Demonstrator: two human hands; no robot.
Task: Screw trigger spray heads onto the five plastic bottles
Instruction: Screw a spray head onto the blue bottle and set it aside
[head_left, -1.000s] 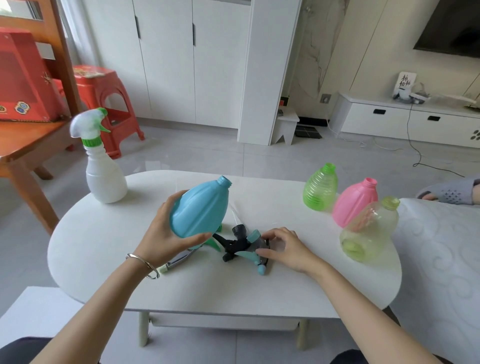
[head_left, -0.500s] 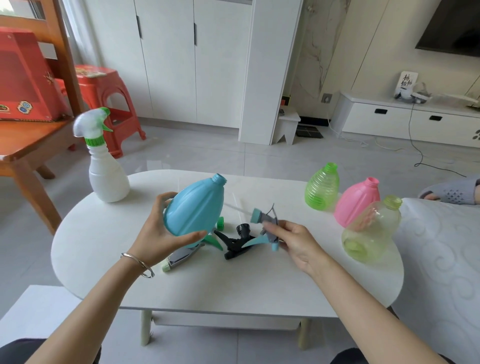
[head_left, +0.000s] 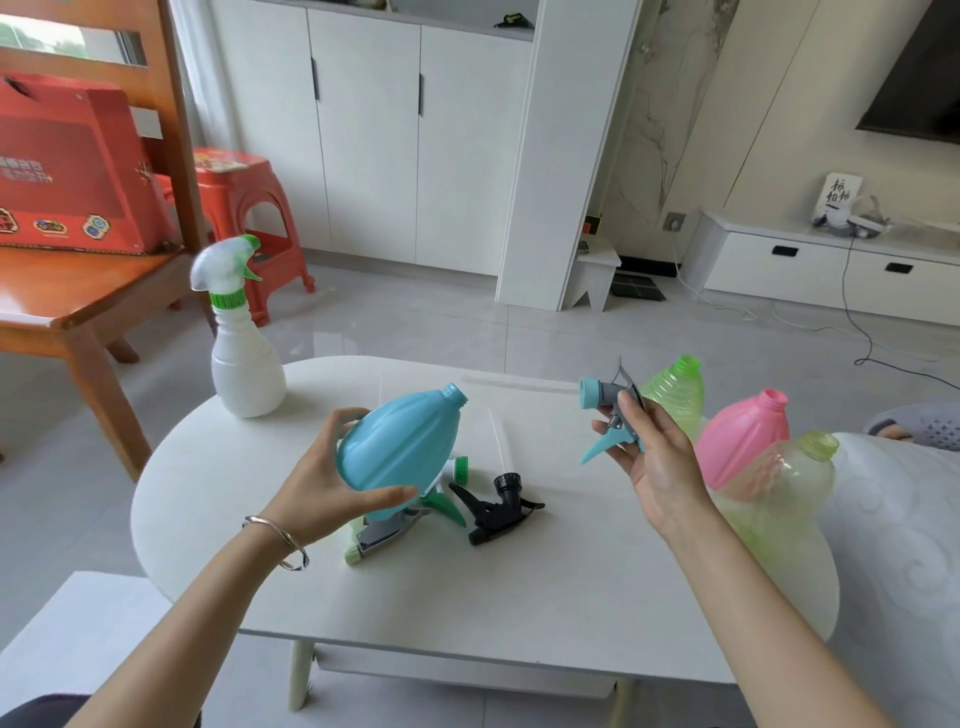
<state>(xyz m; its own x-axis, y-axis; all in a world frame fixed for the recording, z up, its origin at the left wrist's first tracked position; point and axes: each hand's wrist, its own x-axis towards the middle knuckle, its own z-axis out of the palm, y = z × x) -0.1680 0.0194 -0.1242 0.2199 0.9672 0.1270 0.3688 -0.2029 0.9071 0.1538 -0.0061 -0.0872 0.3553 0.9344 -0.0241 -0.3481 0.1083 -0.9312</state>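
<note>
On the table (head_left: 519, 597): capped bottle (head_left: 247, 364) at far left, three open bottles (head_left: 675, 395) at right, loose heads (head_left: 498, 506) mid-table.

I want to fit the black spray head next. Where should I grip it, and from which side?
Probably take the black spray head by the body just behind its ribbed collar, coming from above. It lies flat on the table, collar and tube pointing away, trigger sticking left, leaving the body free.

White oval table (head_left: 519, 597). White spray bottle (head_left: 247, 364) at far-left edge; green bottle (head_left: 675, 395), pink bottle (head_left: 743, 441), yellowish bottle (head_left: 779, 499) at right edge. Black spray head (head_left: 496, 509) mid-table, beside a silver-green spray head (head_left: 382, 535).
</note>
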